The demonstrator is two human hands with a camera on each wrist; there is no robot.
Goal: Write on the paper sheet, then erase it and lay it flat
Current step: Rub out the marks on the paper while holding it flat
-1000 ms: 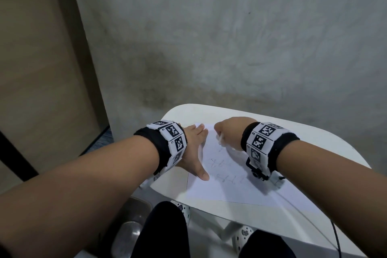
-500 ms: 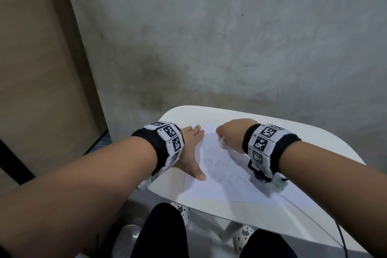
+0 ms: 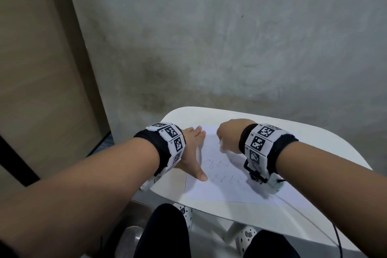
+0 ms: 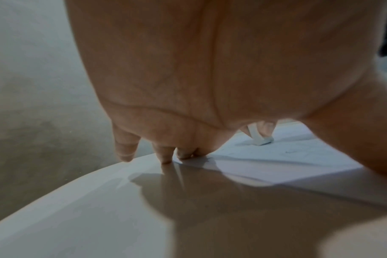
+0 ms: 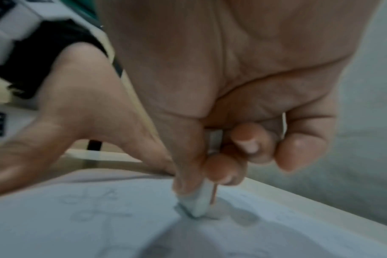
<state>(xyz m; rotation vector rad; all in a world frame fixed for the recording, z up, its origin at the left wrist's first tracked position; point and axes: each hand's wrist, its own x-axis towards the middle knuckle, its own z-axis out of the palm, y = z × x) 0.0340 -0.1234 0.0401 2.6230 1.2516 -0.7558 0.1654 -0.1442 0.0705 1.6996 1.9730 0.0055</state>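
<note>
A white paper sheet (image 3: 219,188) with faint pencil marks lies on the white table (image 3: 314,140). My left hand (image 3: 193,153) rests flat on the sheet's left edge, fingers straight and thumb spread toward me. In the left wrist view its fingertips (image 4: 166,157) touch the table and the paper's (image 4: 276,167) corner. My right hand (image 3: 228,134) is curled over the far part of the sheet. It pinches a white eraser (image 5: 199,204) between thumb and fingers, with the eraser's tip pressed on the paper (image 5: 77,227). The eraser (image 4: 260,139) also shows past my left palm.
A grey concrete wall (image 3: 230,37) stands right behind the table, and a wooden panel (image 3: 41,69) to the left. The table's rounded near edge (image 3: 209,213) is above my knees in black trousers (image 3: 165,232). A thin cable (image 3: 337,234) hangs at the right.
My right hand has shifted only slightly over the far part of the sheet with the eraser. My left hand has stayed on the sheet's left edge.
</note>
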